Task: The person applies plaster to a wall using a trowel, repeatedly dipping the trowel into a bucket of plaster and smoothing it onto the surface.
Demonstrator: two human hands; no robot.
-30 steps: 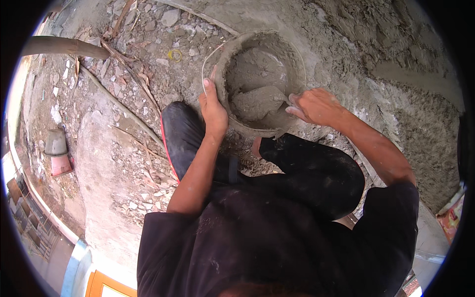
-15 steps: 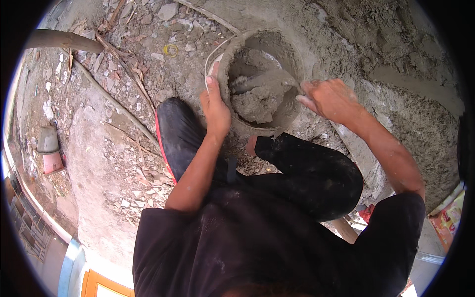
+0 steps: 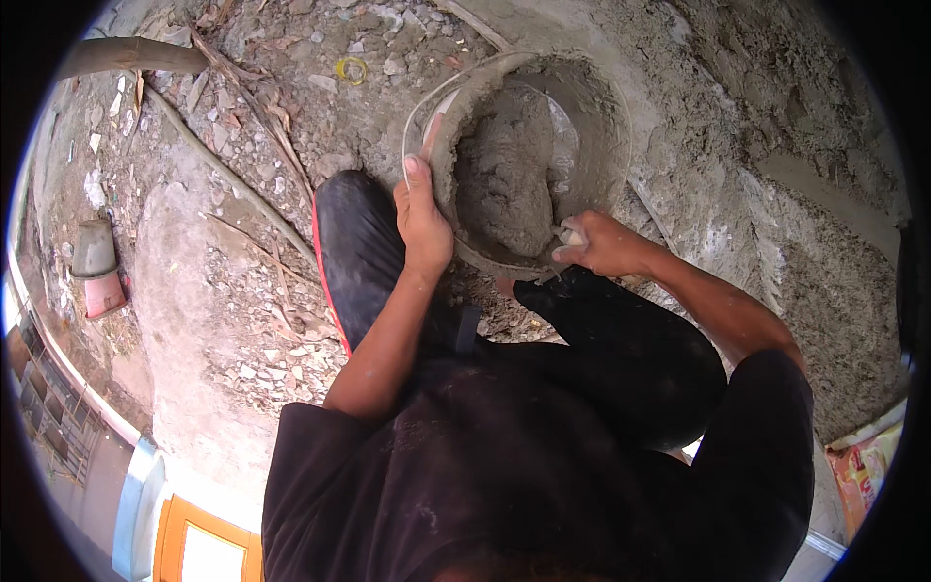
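Note:
A round bucket (image 3: 442, 165), its wall and rim caked with grey mortar, sits tilted before my knees. Wet mortar (image 3: 504, 160) lies inside it, with a smeared pale patch along the right inner wall. My left hand (image 3: 425, 221) is closed on the bucket's left rim, thumb up, beside the thin wire handle. At the near right rim, my right hand (image 3: 599, 242) is wrapped round the handle of a trowel (image 3: 567, 235). The trowel's blade is coated in mortar and hard to tell from the mix.
Rubble and dry sticks (image 3: 228, 184) cover the ground on the left, with a thick wooden pole (image 3: 136, 56) at the far left. A grey and pink bucket (image 3: 100, 272) stands there too. Rough cement (image 3: 756, 194) spreads on the right; a colourful packet (image 3: 863, 475) lies at the lower right.
My right hand has come nearer and slightly left, from the bucket's right side to its near right rim. The bucket tips more to the right while my left hand keeps its hold.

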